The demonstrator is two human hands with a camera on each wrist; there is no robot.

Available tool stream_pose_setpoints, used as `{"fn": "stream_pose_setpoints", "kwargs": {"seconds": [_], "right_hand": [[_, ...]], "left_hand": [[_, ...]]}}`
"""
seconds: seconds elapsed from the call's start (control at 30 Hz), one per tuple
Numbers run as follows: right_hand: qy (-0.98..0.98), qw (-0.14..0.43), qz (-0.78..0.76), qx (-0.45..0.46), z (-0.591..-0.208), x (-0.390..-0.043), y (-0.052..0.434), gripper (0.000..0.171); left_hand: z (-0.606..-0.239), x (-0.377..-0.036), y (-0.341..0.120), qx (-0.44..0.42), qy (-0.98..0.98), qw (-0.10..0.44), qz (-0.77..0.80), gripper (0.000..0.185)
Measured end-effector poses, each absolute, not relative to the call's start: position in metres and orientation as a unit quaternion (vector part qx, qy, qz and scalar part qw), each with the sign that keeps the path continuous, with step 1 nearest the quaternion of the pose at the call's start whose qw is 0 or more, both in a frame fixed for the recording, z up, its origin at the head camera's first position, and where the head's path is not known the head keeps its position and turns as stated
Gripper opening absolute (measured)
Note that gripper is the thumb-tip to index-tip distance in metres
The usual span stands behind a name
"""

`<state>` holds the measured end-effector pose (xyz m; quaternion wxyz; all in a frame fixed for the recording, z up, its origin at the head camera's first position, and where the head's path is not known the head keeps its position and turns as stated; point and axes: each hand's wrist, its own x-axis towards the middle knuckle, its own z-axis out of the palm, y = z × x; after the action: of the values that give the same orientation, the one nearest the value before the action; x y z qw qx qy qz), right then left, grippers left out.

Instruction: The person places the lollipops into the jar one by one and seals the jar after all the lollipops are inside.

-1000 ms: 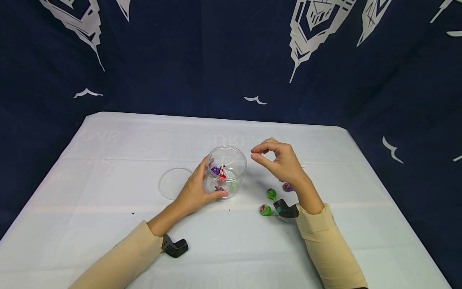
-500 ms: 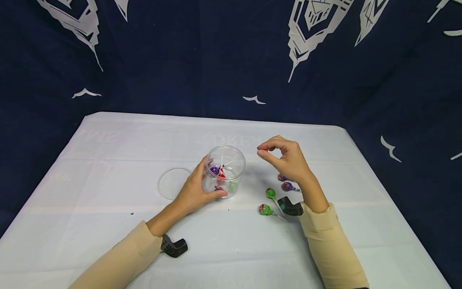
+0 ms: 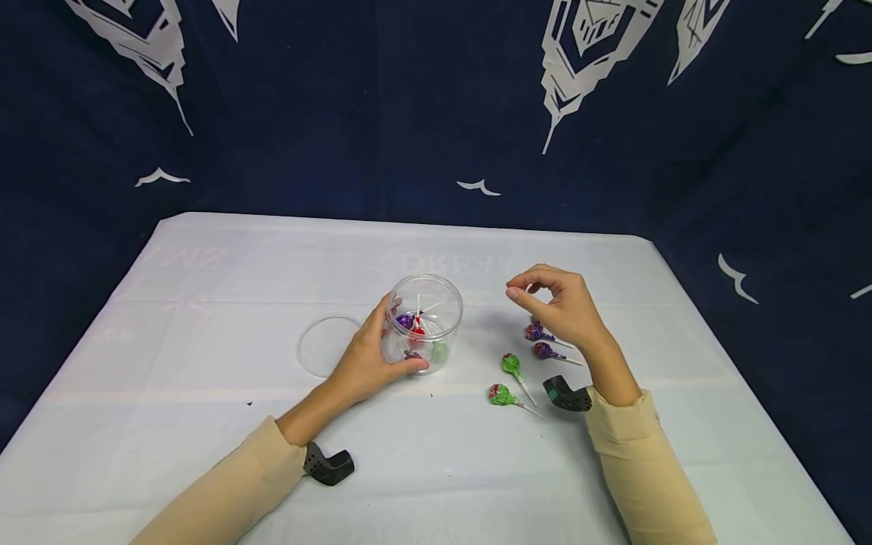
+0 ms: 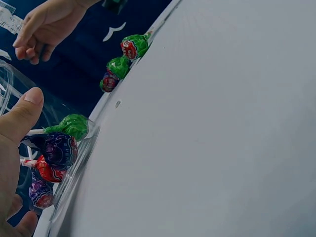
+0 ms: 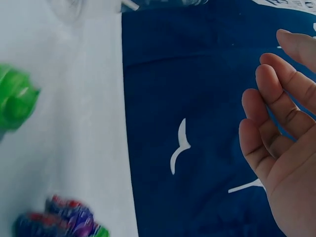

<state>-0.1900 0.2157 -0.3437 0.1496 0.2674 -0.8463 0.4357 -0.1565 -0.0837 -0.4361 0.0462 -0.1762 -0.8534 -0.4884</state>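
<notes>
A clear plastic jar stands on the white table, and my left hand grips its side. Inside it lie several wrapped lollipops: a green one, a purple one and a red one. My thumb presses the jar wall. My right hand hovers right of the jar with fingers loosely curled, holding nothing. Just under it lie two purple lollipops. Two green lollipops lie nearer me.
The jar's clear round lid lies flat left of the jar. A dark blue patterned cloth hangs behind the table and along both sides. Black wrist camera mounts sit on my beige sleeves.
My right hand has drawn away from the jar mouth, rightward and a little down, to above the purple lollipops. The left hand and jar have not moved.
</notes>
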Motion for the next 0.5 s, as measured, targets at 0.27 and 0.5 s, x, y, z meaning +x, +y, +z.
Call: {"fn": "stream_pose_setpoints", "kwargs": {"seconds": [0.27,0.5], "right_hand": [[-0.866,0.136,0.409,0.254,-0.356,-0.186,0.233,0.008],[-0.869,0.124,0.411,0.245,-0.364,-0.183,0.244,0.008]], "left_hand": [[-0.435,-0.156,-0.084,-0.176,-0.852,0.045,-0.492,0.115],[-0.436,-0.156,-0.084,-0.176,-0.851,0.044,-0.493,0.116]]}}
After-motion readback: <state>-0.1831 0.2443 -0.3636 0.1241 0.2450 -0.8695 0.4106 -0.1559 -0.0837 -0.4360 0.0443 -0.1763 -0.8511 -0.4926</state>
